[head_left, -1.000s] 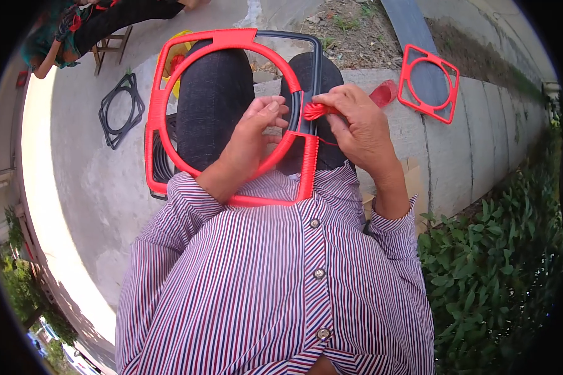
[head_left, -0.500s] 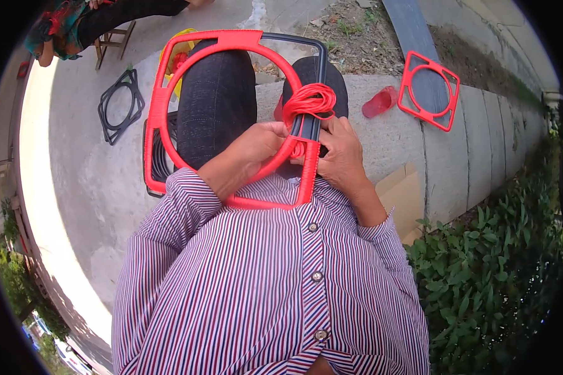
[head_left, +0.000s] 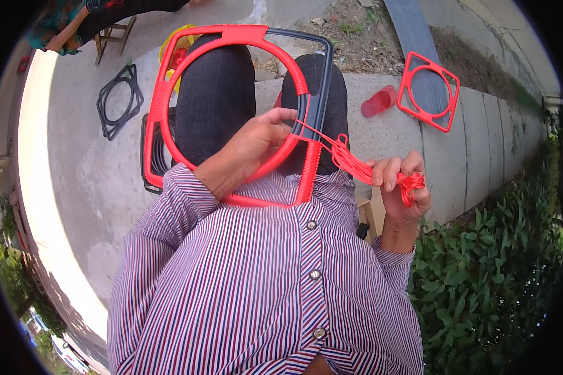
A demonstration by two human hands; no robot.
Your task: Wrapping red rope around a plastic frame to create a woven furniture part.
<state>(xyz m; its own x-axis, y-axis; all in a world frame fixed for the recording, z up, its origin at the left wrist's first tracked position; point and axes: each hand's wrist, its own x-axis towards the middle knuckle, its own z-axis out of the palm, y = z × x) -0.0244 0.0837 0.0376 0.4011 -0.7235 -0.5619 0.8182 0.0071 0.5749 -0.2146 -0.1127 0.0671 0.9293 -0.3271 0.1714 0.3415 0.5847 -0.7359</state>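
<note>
Of the left hand [head_left: 256, 142], not all fingers can be seen. The right hand [head_left: 401, 190] covers part of the cord [head_left: 351, 164]. At far left, the person [head_left: 122, 11] is cut by the edge, and the frame [head_left: 162, 103] and a knee [head_left: 218, 81] hide most of the yellow container [head_left: 183, 41]; its red contents are unclear. The frame also covers part of the dark stack [head_left: 158, 156]. On the near right, the arm and shirt partly hide the cardboard [head_left: 374, 215]; a black object [head_left: 362, 230] there is too small to name.

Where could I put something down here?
Bare paving lies between the far red frame and the green bushes; bare floor, between the loose black frame and the striped left sleeve. It's crowded over the knees: the wrapped frame, red cord and left hand bunch there.
</note>
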